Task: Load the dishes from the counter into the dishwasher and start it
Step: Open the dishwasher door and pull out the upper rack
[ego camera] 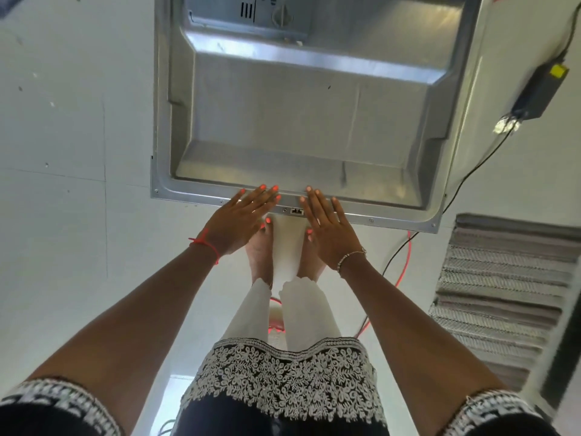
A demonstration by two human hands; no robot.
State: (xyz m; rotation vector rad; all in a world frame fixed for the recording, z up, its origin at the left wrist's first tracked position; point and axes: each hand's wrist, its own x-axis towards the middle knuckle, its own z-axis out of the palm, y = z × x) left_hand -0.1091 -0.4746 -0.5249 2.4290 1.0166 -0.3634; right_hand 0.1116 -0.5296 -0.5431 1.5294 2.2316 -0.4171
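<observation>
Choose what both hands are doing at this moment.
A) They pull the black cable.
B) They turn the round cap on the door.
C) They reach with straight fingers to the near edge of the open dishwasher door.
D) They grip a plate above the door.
C: the left hand and the right hand lie with straight fingers at the near rim of the open dishwasher door, holding nothing.

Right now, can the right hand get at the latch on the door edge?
Probably yes. The right hand, open, is at the door edge just beside the latch. The latch shows uncovered between it and the left hand, and nothing lies in the way.
</observation>
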